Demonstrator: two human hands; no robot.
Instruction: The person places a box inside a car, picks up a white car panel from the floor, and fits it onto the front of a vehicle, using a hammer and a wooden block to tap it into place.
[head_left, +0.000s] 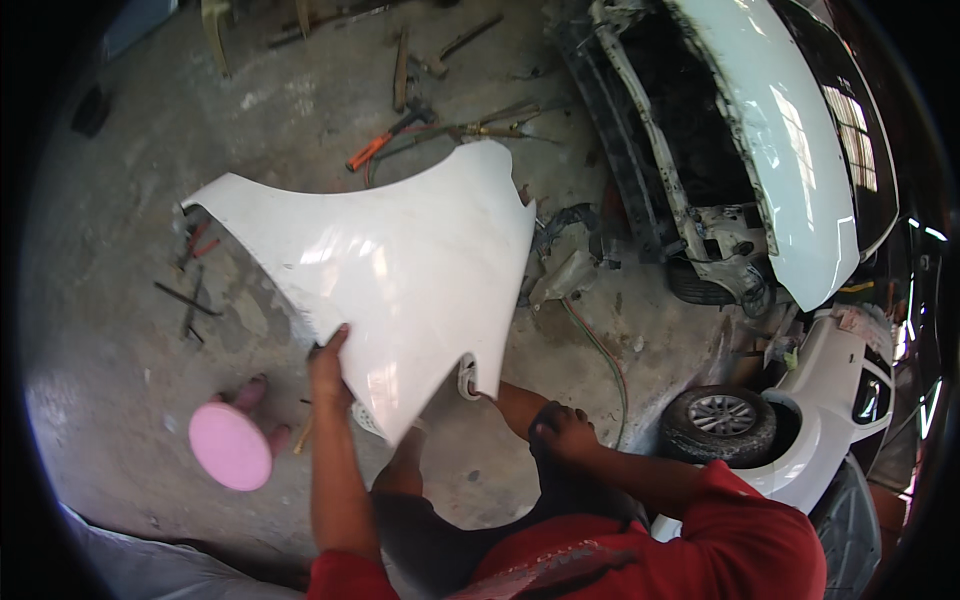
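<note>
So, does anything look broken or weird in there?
Yes, the white car at upper right looks odd: its front end is stripped, with the bare metal frame showing. The left hand holds a loose, curved white panel. An orange-handled tool lies among things strewn on the floor.

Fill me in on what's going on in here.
A person in a red shirt is holding a white car fender by its near left edge with the left hand. The right hand rests by the right knee, away from the fender. A pink stool stands to the left, and an orange-handled tool lies on the floor beyond the fender. Off to the right, a white car has its front end stripped open.
</note>
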